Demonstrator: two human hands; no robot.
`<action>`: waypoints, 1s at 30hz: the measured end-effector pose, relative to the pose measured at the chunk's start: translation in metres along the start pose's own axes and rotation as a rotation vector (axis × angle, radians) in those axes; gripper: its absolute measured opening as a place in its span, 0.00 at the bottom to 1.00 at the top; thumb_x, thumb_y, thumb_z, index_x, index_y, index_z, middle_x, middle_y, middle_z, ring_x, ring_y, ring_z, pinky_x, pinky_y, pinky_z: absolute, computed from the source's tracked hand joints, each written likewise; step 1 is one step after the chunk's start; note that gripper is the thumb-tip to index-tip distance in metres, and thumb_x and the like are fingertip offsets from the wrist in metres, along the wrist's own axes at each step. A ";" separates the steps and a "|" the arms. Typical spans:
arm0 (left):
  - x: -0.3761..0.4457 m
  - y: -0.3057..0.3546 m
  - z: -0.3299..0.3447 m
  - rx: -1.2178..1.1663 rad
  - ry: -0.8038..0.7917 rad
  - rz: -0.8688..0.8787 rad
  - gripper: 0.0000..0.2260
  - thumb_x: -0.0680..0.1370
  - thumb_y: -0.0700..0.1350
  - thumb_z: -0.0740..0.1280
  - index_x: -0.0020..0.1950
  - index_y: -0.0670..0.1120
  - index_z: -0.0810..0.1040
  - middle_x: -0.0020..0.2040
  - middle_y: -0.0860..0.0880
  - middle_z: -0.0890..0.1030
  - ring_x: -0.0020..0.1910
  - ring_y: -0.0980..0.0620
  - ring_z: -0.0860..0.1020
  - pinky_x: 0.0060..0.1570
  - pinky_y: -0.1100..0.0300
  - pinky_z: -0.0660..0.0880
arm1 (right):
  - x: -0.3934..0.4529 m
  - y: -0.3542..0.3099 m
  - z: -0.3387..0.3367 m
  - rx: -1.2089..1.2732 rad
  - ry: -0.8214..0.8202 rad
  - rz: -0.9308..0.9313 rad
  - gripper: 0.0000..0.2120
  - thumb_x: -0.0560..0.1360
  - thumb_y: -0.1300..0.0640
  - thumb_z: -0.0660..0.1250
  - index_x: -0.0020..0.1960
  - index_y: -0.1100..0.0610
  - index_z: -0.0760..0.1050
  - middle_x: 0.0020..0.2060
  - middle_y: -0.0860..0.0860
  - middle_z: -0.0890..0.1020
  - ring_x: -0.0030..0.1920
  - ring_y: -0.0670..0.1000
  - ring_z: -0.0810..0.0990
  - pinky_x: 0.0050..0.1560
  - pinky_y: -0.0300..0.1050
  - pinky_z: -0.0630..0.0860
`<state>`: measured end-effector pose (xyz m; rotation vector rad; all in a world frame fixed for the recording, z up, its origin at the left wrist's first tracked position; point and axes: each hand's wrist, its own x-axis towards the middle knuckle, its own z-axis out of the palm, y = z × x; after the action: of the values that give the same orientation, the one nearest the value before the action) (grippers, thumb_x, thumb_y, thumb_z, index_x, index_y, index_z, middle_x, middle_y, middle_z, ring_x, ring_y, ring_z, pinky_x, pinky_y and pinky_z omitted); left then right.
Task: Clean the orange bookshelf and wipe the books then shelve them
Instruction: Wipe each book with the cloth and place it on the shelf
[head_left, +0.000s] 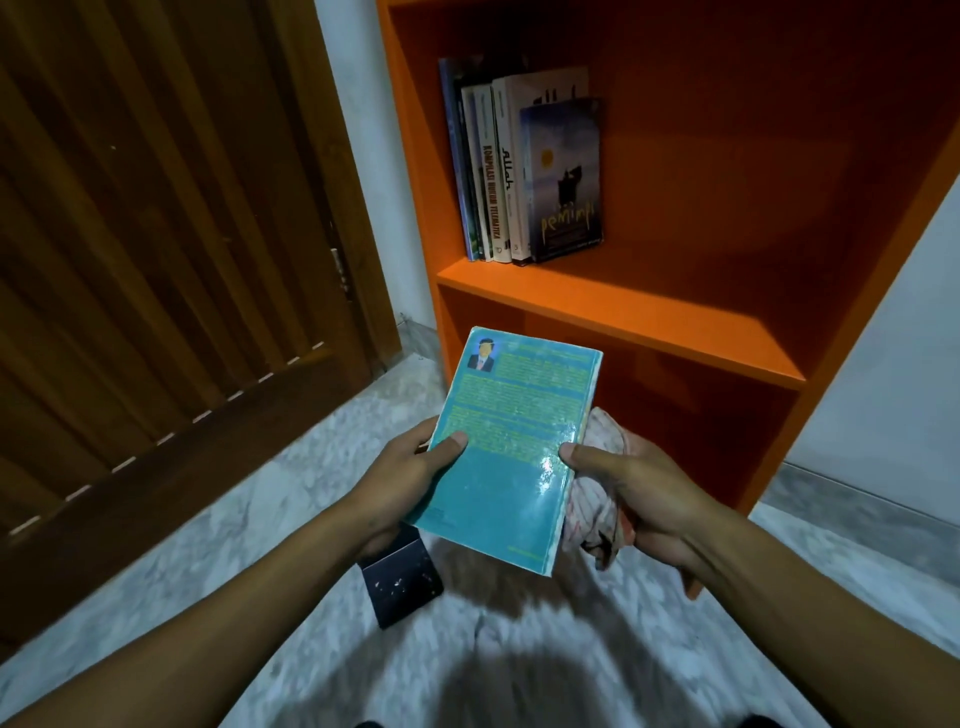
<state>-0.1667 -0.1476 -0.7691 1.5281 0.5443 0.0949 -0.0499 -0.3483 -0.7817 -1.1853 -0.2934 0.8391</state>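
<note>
My left hand (402, 470) pinches the teal paperback (511, 452) at its left edge, thumb on the cover; my right hand (631, 486) grips the opposite edge with a bunched cloth (597, 499) tucked in the palm. I judge the book light, bendable, its glossy cover slippery, so best held by both long edges. It is held before the orange bookshelf (623, 317), where shelved books (524, 166) stand at left

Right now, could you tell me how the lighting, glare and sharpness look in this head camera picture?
Head view: dim overall, with light falling on the front edge of the orange bookshelf while its upper compartment sits in shadow; a bright glare patch on the teal book near the right hand; the floor at the bottom is smeared by blur; wide-angle distortion makes the bookshelf's sides slant; a dark shadow lies at bottom centre.
</note>
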 end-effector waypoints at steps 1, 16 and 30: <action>0.000 0.002 -0.002 -0.062 -0.009 -0.010 0.11 0.82 0.46 0.64 0.64 0.52 0.78 0.55 0.47 0.86 0.52 0.43 0.85 0.53 0.47 0.81 | 0.000 -0.003 0.000 0.012 -0.026 -0.003 0.18 0.78 0.70 0.63 0.67 0.60 0.75 0.60 0.59 0.82 0.60 0.61 0.81 0.64 0.62 0.75; 0.003 0.015 -0.008 -0.209 -0.026 0.099 0.14 0.84 0.49 0.57 0.66 0.48 0.76 0.58 0.42 0.84 0.54 0.38 0.83 0.56 0.41 0.79 | 0.004 -0.046 -0.008 0.273 0.438 -0.105 0.15 0.84 0.52 0.56 0.68 0.55 0.71 0.56 0.58 0.83 0.51 0.56 0.84 0.46 0.56 0.80; 0.007 0.018 0.026 -0.436 -0.116 0.149 0.13 0.84 0.46 0.57 0.64 0.46 0.77 0.57 0.41 0.84 0.50 0.43 0.84 0.46 0.49 0.83 | 0.018 -0.010 0.014 -0.895 0.170 -0.663 0.16 0.83 0.51 0.59 0.68 0.37 0.70 0.74 0.34 0.59 0.78 0.38 0.48 0.75 0.37 0.47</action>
<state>-0.1451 -0.1674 -0.7548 1.1374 0.2917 0.2232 -0.0420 -0.3271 -0.7716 -1.8137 -0.9222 -0.0216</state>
